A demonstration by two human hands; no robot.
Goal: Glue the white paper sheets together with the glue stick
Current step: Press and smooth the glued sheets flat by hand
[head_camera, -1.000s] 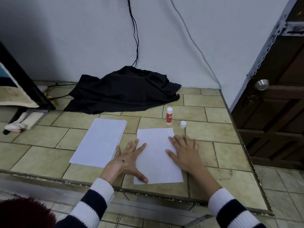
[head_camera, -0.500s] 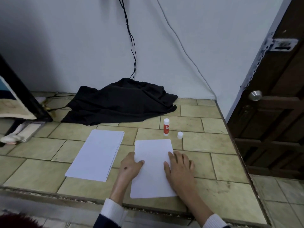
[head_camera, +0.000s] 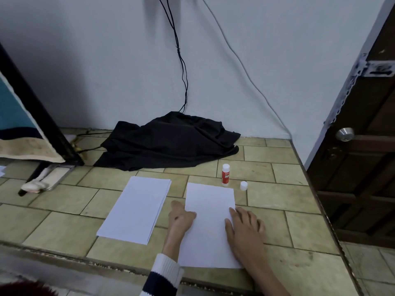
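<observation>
A white paper sheet (head_camera: 210, 227) lies on the tiled ledge in front of me. My left hand (head_camera: 179, 217) is at its left edge, thumb on top and fingers curled at the edge, pinching it. My right hand (head_camera: 244, 229) rests flat on the sheet's right edge with fingers apart. A stack of white paper sheets (head_camera: 136, 210) lies to the left, apart from the single sheet. The red and white glue stick (head_camera: 225, 175) stands upright and uncapped just beyond the sheet. Its white cap (head_camera: 243, 185) stands to its right.
A crumpled black cloth (head_camera: 171, 142) lies against the wall behind the papers, with cables hanging above it. A dark wooden door (head_camera: 363, 146) stands at the right past the ledge's edge. A slanted black frame (head_camera: 42, 129) and a metal tray sit at the left.
My left hand went from lying flat with spread fingers on the sheet to curling at its left edge. My right hand stayed on the right edge. The view tilted upward.
</observation>
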